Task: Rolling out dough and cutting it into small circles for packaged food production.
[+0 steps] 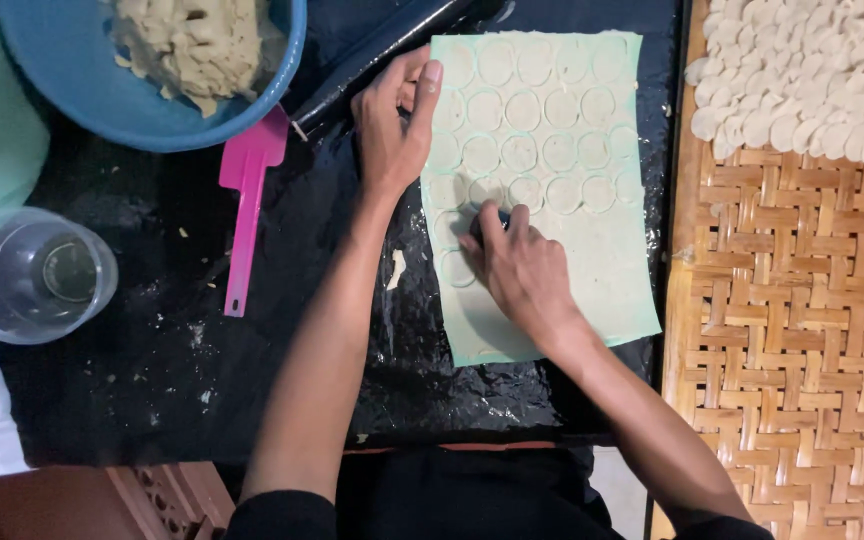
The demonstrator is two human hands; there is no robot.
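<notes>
Roughly, the pale green dough sheet (592, 270) is lying flat on the black plastic-covered desk (152, 390), and most of its upper half is already carrying rows of stamped circles (522, 150); four rows are showing across its far part, and a few more rounds are running down its left edge toward the person; the near part and the right-hand near corner of the sheet are still lying plain and uncut, so judging by that, somewhat more than half of the sheet is looking done and a good strip is remaining. The right hand (517, 265) is pressing down on the sheet's left-middle area, fingers curled closed over a small dark round cutter (492, 215) that is mostly hiding under them; the left hand (397, 125) is resting at the sheet's far left corner, fingers spread flat and holding nothing, seemingly pinning the sheet in place. Right of the sheet, a woven bamboo tray (792, 330) is already bearing a heap of cut pale discs (812, 70) at its far end; left of the sheet, a pink spatula (244, 200) is lying on the desk, with a blue bowl (82, 95) of dough scraps (197, 40) beyond it and a clear plastic cup (32, 275) further left; a dark rolling pin (382, 50) is lying just beyond the sheet's far left corner.
</notes>
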